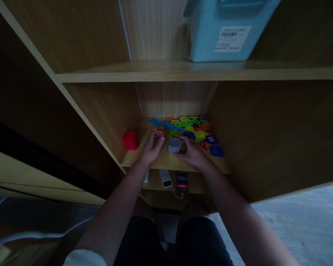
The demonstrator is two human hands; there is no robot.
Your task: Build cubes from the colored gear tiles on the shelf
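Right at the centre it's the gray block (174, 145), ridged down its sides, at the front of the middle shelf (162, 162), and whether it rests there or sits just above the wood I can't tell! The right hand (193, 152) has it pinched, thumb at the near side, fingers round the back corner, a grip that likely steadies it while leaving its flat top in view. Over on the other side, the left hand (152, 148) is loosely curved, thumb and fingers parted, just beside the block and apart from it, perhaps poised there for support. Behind them, notched coloured pieces (185, 123) sprawl to the back and right, probably set so for easy reach, while a red block (130, 141) stands off left, seemingly apart from that jumble. Below, a power bank (165, 178) lies beside a phone (182, 181), cable between, presumably for charging, and up top a blue bin (202, 40) sits on the upper shelf (127, 72)
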